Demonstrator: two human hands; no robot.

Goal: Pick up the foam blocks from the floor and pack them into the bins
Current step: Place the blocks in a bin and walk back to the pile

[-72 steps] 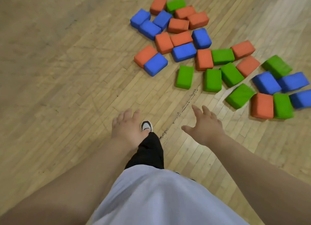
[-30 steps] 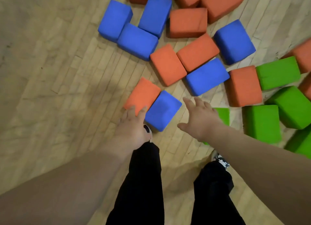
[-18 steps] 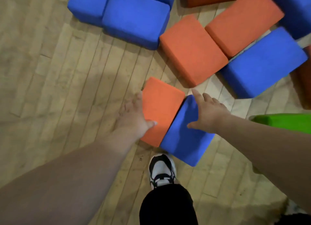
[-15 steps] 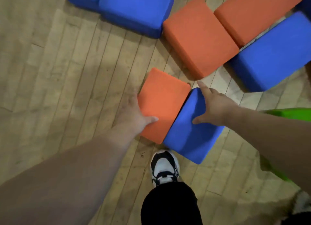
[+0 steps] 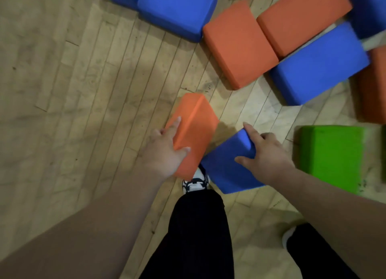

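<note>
Head view. We look straight down at a wooden floor (image 5: 83, 90) strewn with foam blocks.

The left hand (image 5: 165, 153) holds an orange foam block (image 5: 194, 132) by its near left end. The thumb lies across the face turned up towards us and the forefinger is stretched straight along the left face. We cannot tell how the other fingers lie, as the block hides them. This block is tilted, with one long edge uppermost.

The right hand (image 5: 267, 153) holds a blue foam block (image 5: 227, 170) at its far right corner. The thumb presses on the top face, the forefinger hooks over the far end, and the other fingers are curled against the right side. The blue block is also tilted, its far end the higher.

The two held blocks meet at their near corners, directly in front of the person. Both cover part of a white and dark shoe (image 5: 195, 183), so they are above it and not flat on the boards. A black trouser leg (image 5: 198, 237) rises from that shoe.

The other blocks lie flat on the floor:
- A green block (image 5: 332, 157) is just to the right of the right hand.
- A second orange block (image 5: 238, 44) is beyond the held pair, with a third orange block (image 5: 302, 17) touching its right side.
- A far blue block (image 5: 319, 65) touches both of these.
- A large blue block (image 5: 177, 7) is at the top edge.
</note>
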